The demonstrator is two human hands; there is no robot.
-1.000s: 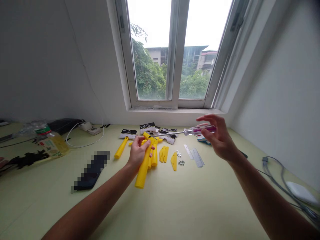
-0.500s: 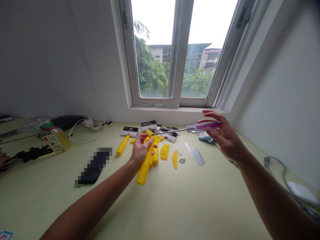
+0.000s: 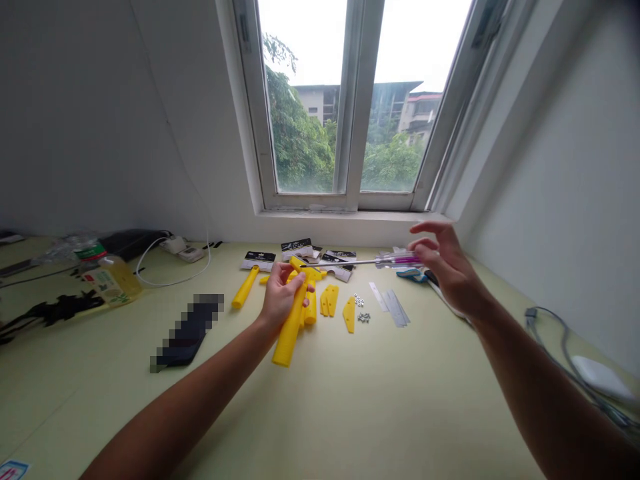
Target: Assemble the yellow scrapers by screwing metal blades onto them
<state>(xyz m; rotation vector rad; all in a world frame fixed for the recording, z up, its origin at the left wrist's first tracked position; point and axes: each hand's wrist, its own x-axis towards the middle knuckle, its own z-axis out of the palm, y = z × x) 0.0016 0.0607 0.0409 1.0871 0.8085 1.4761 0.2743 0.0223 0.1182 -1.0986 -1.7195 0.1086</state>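
Gripping a yellow handle over the table with the left hand, set the screwdriver against the far end, loosely pinching its butt in the right hand. Was apparently turning a screw; probably needed steady tip pressure and small twists.

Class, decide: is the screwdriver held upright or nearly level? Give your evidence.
Nearly level: the screwdriver runs almost sideways across the view, from the right hand to the yellow handle gripped by the left hand.
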